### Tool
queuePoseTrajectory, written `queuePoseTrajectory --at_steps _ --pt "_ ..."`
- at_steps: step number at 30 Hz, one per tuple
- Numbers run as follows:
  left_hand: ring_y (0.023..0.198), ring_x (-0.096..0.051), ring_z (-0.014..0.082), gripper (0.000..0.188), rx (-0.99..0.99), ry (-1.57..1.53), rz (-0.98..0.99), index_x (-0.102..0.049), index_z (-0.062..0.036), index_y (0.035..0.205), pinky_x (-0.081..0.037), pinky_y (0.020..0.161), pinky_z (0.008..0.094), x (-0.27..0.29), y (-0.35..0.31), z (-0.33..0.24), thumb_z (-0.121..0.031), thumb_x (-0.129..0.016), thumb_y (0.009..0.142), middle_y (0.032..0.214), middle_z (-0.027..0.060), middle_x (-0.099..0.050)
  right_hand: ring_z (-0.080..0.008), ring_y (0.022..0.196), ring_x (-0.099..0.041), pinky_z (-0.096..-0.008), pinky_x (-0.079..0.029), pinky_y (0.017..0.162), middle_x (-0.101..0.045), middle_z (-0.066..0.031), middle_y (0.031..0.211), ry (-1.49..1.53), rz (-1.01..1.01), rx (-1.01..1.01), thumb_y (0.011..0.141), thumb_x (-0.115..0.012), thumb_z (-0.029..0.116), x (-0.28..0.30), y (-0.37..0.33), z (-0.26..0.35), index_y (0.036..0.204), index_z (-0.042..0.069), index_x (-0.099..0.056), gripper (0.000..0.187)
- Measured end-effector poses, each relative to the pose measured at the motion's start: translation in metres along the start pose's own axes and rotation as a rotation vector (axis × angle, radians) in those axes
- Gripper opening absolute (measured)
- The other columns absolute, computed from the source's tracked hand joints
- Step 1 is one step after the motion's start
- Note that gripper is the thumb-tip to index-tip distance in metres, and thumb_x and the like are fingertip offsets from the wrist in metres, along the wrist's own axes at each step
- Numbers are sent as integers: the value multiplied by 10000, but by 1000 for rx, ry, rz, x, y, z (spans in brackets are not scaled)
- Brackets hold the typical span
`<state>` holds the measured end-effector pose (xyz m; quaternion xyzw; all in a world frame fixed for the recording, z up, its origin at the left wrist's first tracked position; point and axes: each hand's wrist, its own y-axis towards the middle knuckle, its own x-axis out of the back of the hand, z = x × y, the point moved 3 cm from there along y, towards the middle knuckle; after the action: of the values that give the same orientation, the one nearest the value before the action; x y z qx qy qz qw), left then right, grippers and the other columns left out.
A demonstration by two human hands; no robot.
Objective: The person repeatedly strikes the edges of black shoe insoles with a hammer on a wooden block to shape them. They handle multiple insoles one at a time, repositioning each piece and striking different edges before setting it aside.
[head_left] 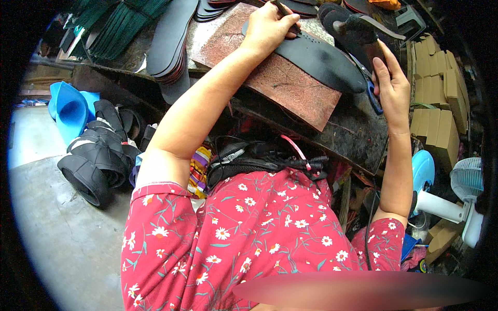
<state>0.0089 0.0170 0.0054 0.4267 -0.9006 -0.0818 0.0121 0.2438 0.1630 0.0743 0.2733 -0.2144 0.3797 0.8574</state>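
Grip of the left hand (pixel 263 30) is closed around a narrow dark thing (pixel 281 8), which is mostly covered, so I cannot tell what it is. This hand is over the far end of a dark grey sole-shaped piece (pixel 326 61). The grey piece lies on a reddish board (pixel 316 106), and the board is set slantwise on the desk (pixel 358 137), with one corner toward the near edge. Grip of the right hand (pixel 392 85) pinches the end of a black piece (pixel 350 33), toward the right edge of the desk. Blue-handled scissors (pixel 375 98) are just beside this hand; whether they touch it, I cannot tell.

As I judge, the work on the grey piece is in the middle: it is already placed flat on the board, small holes show in it, and both hands are occupied. How much is left is not clear. Stacked black soles (pixel 167 44) lie left of the board, toward the far edge, but I cannot tell whether they are finished or waiting.
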Motion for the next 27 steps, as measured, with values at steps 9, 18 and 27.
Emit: queuePoseTrajectory --at_steps 9,18,27 --pt "734 -681 355 267 -698 765 3 -609 -25 982 -546 668 424 -19 -14 -25 -219 -718 835 754 199 -669 -35 591 -440 -184 -393 526 -588 25 754 267 -97 406 986 -592 210 6 -6 52 1361 186 -575 376" --pt "656 -663 137 135 10 -19 15 -585 -9 894 -543 602 278 -9 1 7 -128 -644 922 759 84 -676 -16 598 -444 -183 -378 525 -536 51 703 105 -22 -23 978 -610 253 8 -7 3 1364 164 -571 398" --pt "708 -670 365 278 -705 775 36 -581 -34 1003 -538 640 439 -32 -16 -15 -225 -708 847 728 170 -665 -31 588 -471 -190 -400 530 -558 15 726 146 -89 304 986 -592 221 11 -12 45 1361 138 -566 385"
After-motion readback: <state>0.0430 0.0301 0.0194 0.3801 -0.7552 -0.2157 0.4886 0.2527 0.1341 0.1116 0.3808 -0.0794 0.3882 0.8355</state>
